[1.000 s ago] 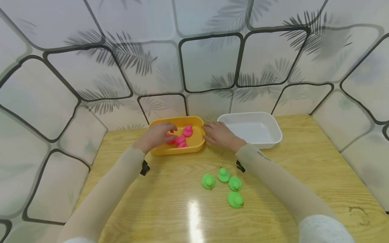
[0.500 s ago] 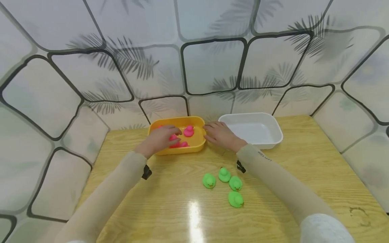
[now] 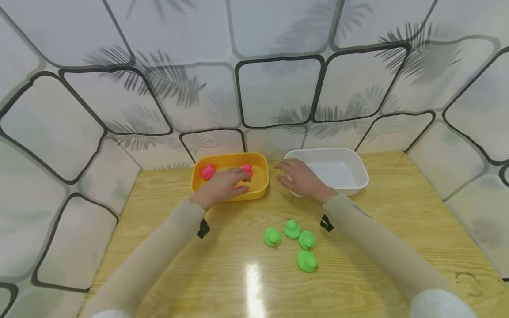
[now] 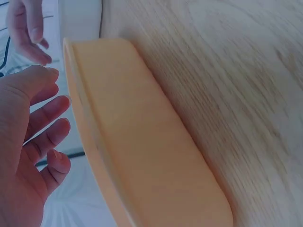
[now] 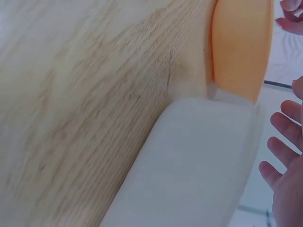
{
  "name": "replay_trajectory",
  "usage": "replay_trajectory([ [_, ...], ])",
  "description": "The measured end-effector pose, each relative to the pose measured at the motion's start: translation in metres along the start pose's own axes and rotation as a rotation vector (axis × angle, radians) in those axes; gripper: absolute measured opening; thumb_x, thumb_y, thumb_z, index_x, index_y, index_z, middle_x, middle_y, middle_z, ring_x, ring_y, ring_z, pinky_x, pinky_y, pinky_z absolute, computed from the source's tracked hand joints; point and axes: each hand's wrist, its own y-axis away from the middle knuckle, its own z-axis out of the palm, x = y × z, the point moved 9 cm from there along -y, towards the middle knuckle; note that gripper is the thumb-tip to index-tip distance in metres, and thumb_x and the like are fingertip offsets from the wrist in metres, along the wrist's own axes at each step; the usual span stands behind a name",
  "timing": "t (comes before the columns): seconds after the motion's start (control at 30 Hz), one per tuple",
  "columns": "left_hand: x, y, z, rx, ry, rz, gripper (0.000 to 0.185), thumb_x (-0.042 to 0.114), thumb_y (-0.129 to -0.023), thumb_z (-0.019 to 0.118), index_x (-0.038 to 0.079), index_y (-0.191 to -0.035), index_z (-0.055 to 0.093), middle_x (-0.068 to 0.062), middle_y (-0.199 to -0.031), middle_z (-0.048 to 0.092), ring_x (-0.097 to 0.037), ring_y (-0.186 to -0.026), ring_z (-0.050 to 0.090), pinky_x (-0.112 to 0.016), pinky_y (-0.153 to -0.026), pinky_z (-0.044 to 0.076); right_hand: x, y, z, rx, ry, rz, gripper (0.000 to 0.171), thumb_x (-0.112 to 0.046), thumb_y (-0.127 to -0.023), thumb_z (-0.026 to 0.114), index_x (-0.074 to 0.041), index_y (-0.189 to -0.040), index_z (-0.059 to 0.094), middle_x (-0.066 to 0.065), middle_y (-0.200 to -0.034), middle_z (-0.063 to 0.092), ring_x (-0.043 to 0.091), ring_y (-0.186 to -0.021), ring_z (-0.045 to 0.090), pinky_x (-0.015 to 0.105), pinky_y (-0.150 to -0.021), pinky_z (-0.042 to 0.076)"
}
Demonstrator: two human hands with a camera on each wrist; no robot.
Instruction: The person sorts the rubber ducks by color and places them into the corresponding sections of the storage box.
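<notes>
My left hand (image 3: 224, 185) hovers over the yellow tray (image 3: 260, 176), fingers loosely bent and apart. In the left wrist view nothing lies between the fingers of that left hand (image 4: 28, 137). One pink rubber duck (image 3: 208, 172) sits at the tray's left end. A second pink duck (image 3: 247, 169) shows just past my fingertips, and more pink is partly hidden below the hand. My right hand (image 3: 304, 179) hangs over the left end of the white tray (image 3: 350, 187), its fingers relaxed and holding nothing; the right wrist view shows the fingers of this right hand (image 5: 286, 146) spread.
Several green rubber ducks (image 3: 307, 240) sit grouped on the wooden table (image 3: 214, 265), nearer to me than the trays. Both trays stand side by side close to the patterned back wall (image 3: 274, 137), a narrow gap between them.
My left hand has moved right across the yellow tray, uncovering the pink duck at its left end. My right hand has drawn away rightward from the yellow tray's rim to over the white tray.
</notes>
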Motion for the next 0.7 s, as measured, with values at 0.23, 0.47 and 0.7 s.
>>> replay_trajectory([
  [0.23,0.014,-0.016,0.01,0.02,-0.019,0.029,0.03,0.029,-0.102,0.069,0.009,-0.123,0.073,-0.006,-0.121,0.071,-0.025,-0.111,0.065,-0.039,-0.098,0.055,0.001,0.022,-0.02,0.087,0.007,-0.054,0.026,-0.012,-0.1,0.068,0.003,-0.121,0.069,0.019,-0.119,0.069,0.039,-0.115,0.061,0.055,-0.104,0.047],
  [0.47,0.033,-0.035,0.014,0.087,-0.035,0.054,0.026,0.027,-0.101,0.07,0.01,-0.12,0.073,-0.007,-0.116,0.07,-0.025,-0.106,0.065,-0.04,-0.092,0.057,0.004,0.053,-0.028,0.162,0.006,-0.061,0.022,-0.006,-0.096,0.072,0.0,-0.117,0.071,0.016,-0.109,0.071,0.038,-0.103,0.065,0.055,-0.094,0.052],
  [0.7,0.043,-0.056,0.019,0.073,-0.061,0.034,0.031,0.032,-0.102,0.07,0.01,-0.124,0.073,-0.006,-0.122,0.072,-0.024,-0.111,0.066,-0.038,-0.1,0.054,-0.005,0.08,-0.034,0.214,-0.003,-0.089,0.022,-0.003,-0.093,0.075,-0.002,-0.115,0.071,0.012,-0.105,0.072,0.034,-0.099,0.066,0.052,-0.089,0.054],
])
